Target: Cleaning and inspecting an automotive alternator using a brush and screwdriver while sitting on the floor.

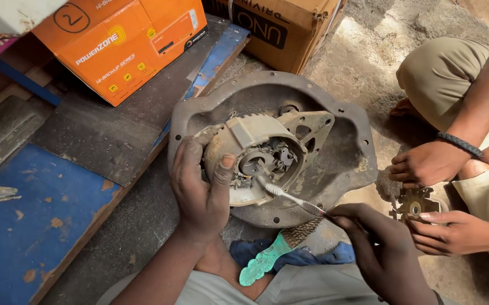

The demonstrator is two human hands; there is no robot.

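1. Left hand [199, 186] clamped on grimy alternator housing [256, 164], propped over bell housing [318, 96] on the floor.
2. Right hand [380, 248] pinching toothbrush [289, 196], bristles inside.
3. Cleaning seemingly midway; dirt left.

Concrete floor [369, 51]: metal housing plate [346, 152], wire brush [273, 254], blue cloth [318, 257], cardboard box [281, 25].

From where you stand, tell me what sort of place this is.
Probably an informal roadside repair workshop: work happens on a bare concrete floor, the left hand steadies a greasy alternator housing inside a metal bell housing, beside cardboard boxes.
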